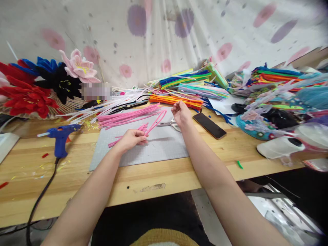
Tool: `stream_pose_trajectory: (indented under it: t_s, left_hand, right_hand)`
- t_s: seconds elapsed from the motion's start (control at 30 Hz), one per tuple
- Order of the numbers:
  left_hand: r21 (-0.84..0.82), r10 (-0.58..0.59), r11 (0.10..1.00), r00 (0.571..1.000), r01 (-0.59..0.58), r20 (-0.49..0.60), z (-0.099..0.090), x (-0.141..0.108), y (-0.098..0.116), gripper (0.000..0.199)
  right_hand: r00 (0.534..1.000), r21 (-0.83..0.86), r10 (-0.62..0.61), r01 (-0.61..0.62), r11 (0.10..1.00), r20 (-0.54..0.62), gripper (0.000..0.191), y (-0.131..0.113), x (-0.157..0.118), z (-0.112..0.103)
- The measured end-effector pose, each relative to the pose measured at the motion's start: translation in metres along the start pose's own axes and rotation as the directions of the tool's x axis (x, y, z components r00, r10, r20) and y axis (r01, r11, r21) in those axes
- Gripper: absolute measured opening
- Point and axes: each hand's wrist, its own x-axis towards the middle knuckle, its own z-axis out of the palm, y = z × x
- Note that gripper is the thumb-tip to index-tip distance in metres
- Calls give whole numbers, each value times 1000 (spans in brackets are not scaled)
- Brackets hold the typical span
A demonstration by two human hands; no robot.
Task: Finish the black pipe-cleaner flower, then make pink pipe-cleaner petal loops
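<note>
My left hand (133, 140) is closed over the grey cutting mat, pinching a pink pipe cleaner (156, 122) bent into a long narrow loop. The loop points up and to the right. Beside and behind these fingers lie short pink pipe cleaner pieces (114, 143), partly hidden by the hand. My right hand (181, 114) is raised over the mat's right side, fingers loosely curled, with nothing visible in them. Its fingertips are close to the loop's end but look apart from it. Scissors (165, 124) lie below this hand, their handles partly covered by the wrist.
A bundle of long pink pipe cleaners (128, 116) lies across the back of the cutting mat (159, 150). An orange bundle (176, 100) is behind. At right are a phone (209, 125) and a white bottle (280, 147); at left, a blue glue gun (61, 138) and fuzzy flowers (28, 99).
</note>
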Motion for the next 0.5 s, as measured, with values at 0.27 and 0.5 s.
stream_pose_trajectory:
  t_s: [0.27,0.5]
  left_hand:
    - [294,118,954,969,-51,-216,-49,13,-15,24]
    - [436,208,896,944,-81,-254,-62,17,-24,28]
  right_hand:
    - [892,-941,329,336,-25,310,24,-28,4,-51]
    - [840,-890,448,420,-176,308,47,-34,-3,-47]
